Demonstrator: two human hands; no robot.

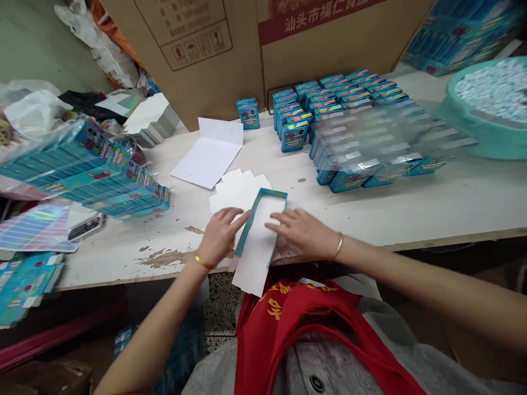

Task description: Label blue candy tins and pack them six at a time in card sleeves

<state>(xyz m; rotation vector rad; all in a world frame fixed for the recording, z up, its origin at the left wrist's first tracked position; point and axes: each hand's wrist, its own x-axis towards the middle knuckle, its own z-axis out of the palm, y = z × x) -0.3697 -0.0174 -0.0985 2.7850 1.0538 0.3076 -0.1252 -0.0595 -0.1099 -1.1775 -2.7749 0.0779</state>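
Both hands work a flat carton tray at the near edge of my worn white table: my left hand grips its teal left wall, while my right hand lies open, fingers pressing its white inside. Just beyond the tray sit a fan of white card blanks and a folded white sheet. Farther back, small blue boxes stand in packed rows. At far right, a teal basin holds pale wrapped pieces.
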